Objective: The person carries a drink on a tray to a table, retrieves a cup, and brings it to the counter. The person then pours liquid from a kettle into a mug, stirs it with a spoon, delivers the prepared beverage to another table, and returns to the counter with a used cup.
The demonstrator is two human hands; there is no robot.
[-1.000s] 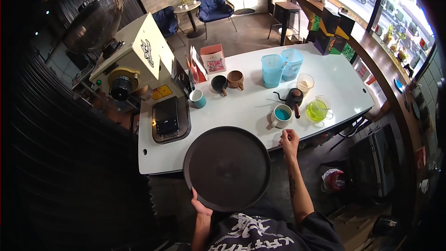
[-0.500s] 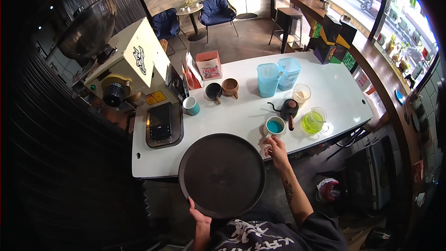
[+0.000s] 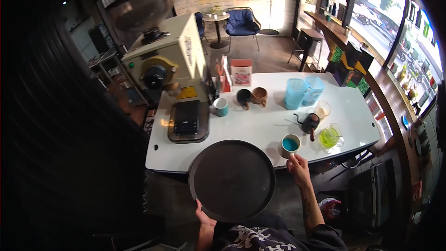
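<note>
My left hand (image 3: 203, 214) grips the near left rim of a round black tray (image 3: 232, 181), thumb on top and fingers hidden below. The tray is held level in front of my body, by the table's near edge, with nothing on it. My right hand (image 3: 299, 167) is closed on the handle of a pale mug (image 3: 285, 150), blue-green inside. The mug is upright at the table's near edge; whether its base touches the table I cannot tell. Just beyond it are a black gooseneck kettle (image 3: 308, 122) and a glass jug (image 3: 331, 137) of yellow-green liquid.
On the white table (image 3: 251, 128) are a teal cup (image 3: 221, 108), a black cup (image 3: 243, 97), a brown cup (image 3: 259, 96), two blue pitchers (image 3: 295, 95) and a small glass (image 3: 322, 109). A scale (image 3: 186, 117) sits left, before a cream grinder (image 3: 162, 51).
My right hand has closed on the mug's handle, where its fingers were loose beside it before. My left hand still holds the tray. The view has turned left.
</note>
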